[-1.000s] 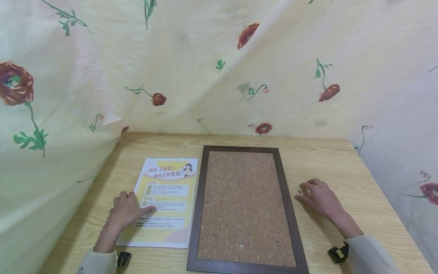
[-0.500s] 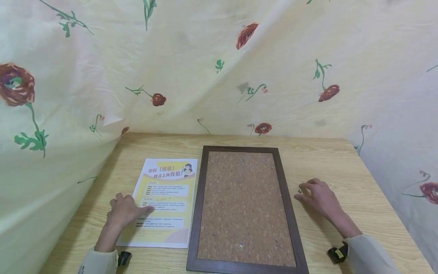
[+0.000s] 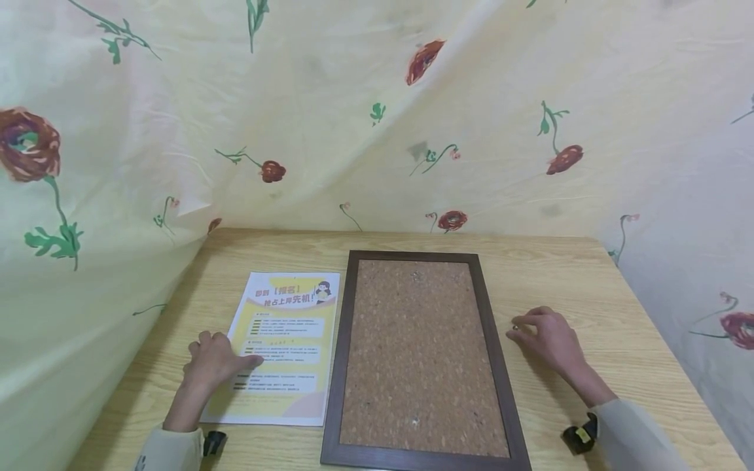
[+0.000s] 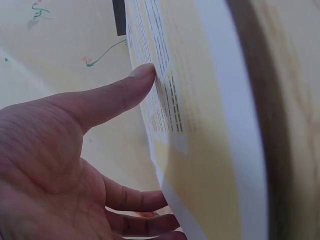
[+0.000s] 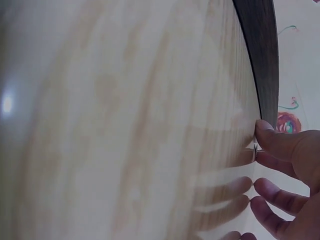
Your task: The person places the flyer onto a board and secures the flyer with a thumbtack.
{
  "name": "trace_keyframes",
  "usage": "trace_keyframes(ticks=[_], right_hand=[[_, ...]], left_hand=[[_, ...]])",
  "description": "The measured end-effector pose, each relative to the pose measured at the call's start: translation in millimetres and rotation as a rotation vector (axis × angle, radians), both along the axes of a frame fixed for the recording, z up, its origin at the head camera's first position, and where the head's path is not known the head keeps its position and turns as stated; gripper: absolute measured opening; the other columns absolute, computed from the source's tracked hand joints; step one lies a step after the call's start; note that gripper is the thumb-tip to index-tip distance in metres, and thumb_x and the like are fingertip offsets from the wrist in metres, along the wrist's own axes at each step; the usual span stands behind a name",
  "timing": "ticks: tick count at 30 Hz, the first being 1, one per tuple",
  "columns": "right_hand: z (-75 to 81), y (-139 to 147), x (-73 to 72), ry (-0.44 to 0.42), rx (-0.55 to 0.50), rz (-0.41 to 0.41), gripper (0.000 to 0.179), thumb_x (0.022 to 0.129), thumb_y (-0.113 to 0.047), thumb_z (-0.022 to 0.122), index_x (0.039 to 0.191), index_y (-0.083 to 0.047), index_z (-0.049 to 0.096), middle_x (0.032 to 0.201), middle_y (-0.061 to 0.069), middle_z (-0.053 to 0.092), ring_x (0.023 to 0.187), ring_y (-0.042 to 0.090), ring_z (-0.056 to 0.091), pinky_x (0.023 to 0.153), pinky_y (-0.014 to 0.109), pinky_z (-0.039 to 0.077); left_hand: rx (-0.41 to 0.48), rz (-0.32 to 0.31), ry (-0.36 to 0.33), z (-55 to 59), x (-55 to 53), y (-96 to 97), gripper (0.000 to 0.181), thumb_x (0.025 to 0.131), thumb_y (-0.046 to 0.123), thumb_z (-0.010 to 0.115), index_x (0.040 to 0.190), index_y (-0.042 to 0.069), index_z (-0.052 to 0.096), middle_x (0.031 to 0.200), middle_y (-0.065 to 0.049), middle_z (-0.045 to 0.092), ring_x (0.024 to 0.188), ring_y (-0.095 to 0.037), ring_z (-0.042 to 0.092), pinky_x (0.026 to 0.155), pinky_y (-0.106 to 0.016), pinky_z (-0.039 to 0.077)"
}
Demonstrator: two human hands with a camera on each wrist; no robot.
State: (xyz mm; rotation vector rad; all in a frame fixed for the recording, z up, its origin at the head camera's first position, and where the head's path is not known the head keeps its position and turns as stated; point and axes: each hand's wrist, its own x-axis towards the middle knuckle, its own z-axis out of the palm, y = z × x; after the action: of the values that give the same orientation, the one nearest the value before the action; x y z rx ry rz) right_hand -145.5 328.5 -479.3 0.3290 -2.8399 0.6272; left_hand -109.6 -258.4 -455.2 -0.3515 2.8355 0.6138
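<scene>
A printed sheet of paper (image 3: 283, 405), yellow and white with text and a cartoon figure, lies left of a framed cork board (image 3: 424, 360). My left hand (image 3: 206, 366) rests at the sheet's left edge. Its thumb stretches over the print, and the other fingers bend at the edge, as the left wrist view shows. On the table right of the board, my right hand (image 3: 550, 340) has its thumb and forefinger around a tiny metal thumbtack (image 5: 255, 151). In the right wrist view the tack sits right at the forefinger's tip, with a small gap below the thumb.
The board's dark wooden frame (image 3: 501, 366) stands between both hands. Small shiny marks show on the cork near its top and bottom. A flowered cloth (image 3: 330, 118) hangs behind and beside the wooden table (image 3: 565, 275). Each wrist wears a black camera.
My right thumb and forefinger have drawn closer together around the tack. The left thumb has slid very slightly left on the sheet. Sheet and board keep their places.
</scene>
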Motion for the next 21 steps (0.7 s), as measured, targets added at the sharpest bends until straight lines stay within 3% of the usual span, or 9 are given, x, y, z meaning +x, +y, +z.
trace_keyframes(ticks=[4, 11, 21], right_hand=[[-2.4, 0.4, -0.4, 0.003, -0.034, -0.02, 0.023, 0.077, -0.014, 0.084, 0.093, 0.001, 0.077, 0.098, 0.025, 0.066, 0.089, 0.044, 0.063, 0.064, 0.054, 0.054], [-6.0, 0.3, 0.0, -0.026, -0.08, -0.072, 0.018, 0.08, -0.013, 0.082, 0.091, 0.0, 0.078, 0.099, 0.023, 0.064, 0.092, 0.043, 0.062, 0.069, 0.058, 0.052], [-7.1, 0.2, -3.7, -0.09, -0.123, -0.116, 0.021, 0.085, -0.018, 0.078, 0.097, -0.001, 0.077, 0.107, 0.026, 0.062, 0.1, 0.047, 0.058, 0.075, 0.065, 0.044]], left_hand=[[-0.005, -0.006, -0.001, 0.0, -0.5, -1.1, 0.086, 0.071, 0.052, 0.082, 0.105, -0.02, 0.049, 0.102, -0.034, 0.041, 0.093, -0.049, 0.041, 0.064, -0.058, 0.045], [-0.004, -0.023, 0.018, 0.0, -0.6, -3.5, 0.081, 0.071, 0.049, 0.084, 0.101, -0.018, 0.049, 0.1, -0.034, 0.042, 0.094, -0.052, 0.041, 0.065, -0.063, 0.045], [0.002, -0.022, 0.028, -1.4, -1.1, -5.8, 0.079, 0.07, 0.048, 0.085, 0.098, -0.017, 0.05, 0.096, -0.031, 0.043, 0.089, -0.047, 0.041, 0.06, -0.052, 0.043]])
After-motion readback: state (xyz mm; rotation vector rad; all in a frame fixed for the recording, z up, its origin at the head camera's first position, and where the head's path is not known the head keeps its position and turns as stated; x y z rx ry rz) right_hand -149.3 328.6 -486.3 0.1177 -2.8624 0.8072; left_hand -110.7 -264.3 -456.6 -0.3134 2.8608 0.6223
